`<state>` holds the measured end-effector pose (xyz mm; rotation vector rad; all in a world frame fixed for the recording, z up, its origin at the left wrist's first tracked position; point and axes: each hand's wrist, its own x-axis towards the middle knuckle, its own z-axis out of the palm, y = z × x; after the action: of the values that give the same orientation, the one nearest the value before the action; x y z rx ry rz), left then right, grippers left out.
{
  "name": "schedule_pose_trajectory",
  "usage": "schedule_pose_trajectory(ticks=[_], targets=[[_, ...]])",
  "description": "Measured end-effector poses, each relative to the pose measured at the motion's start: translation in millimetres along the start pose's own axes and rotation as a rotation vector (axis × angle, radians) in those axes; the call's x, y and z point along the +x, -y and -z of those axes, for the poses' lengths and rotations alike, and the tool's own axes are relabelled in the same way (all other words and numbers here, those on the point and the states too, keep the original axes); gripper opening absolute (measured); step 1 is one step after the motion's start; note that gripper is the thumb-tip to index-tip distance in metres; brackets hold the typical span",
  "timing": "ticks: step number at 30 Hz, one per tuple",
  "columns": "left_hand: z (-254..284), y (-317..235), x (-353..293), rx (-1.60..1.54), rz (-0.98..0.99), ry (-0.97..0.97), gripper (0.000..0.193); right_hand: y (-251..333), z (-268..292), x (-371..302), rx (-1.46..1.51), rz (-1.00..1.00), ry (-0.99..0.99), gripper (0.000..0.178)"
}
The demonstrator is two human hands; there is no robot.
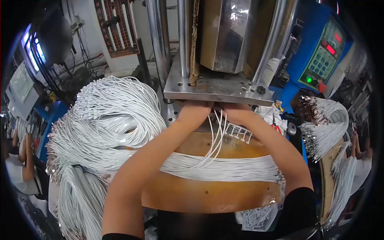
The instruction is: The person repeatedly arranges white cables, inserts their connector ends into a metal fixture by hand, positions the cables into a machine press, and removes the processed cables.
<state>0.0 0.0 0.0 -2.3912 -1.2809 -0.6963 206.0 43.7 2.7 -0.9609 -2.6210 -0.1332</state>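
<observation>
Both my hands reach under the steel plate [218, 94] of an upright press. My left hand [196, 111] shows only its back and wrist, and the plate covers its fingers. Close beside it, my right hand [237, 113] is hidden the same way. A few white cables [216, 140] run out from between the hands and hang down toward me. By my right wrist lies a white plastic comb-like strip [239, 133] with several short prongs. Below my forearms, a bundle of white cables [224, 168] stretches across the brown board [180, 194].
Large coiled bundles of white cables [116, 108] are heaped on the left. More cable bundles [330, 124] stand at the right. A blue control box [324, 52] with keypad and red displays is at upper right. A bag of small white parts [256, 218] sits below the board.
</observation>
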Motion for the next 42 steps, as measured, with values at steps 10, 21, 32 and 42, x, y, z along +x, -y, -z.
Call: schedule_pose_trajectory(ticks=[10, 21, 32, 42], targets=[[-21, -1, -5, 0.062, 0.068, 0.018, 0.036, -1, -12, -4, 0.103, -0.125, -0.120, 0.031], [-21, 5, -10, 0.133, 0.129, 0.015, 0.041, -5, -24, -18, 0.235, -0.248, -0.192, 0.035], [149, -48, -174, -0.378, 0.070, 0.199, 0.053, 137, 92, -194, 0.280, -0.061, 0.041, 0.063], [170, -68, -250, -0.055, 0.031, 0.467, 0.071, 173, 99, -264, -0.080, -0.157, 0.322, 0.068]])
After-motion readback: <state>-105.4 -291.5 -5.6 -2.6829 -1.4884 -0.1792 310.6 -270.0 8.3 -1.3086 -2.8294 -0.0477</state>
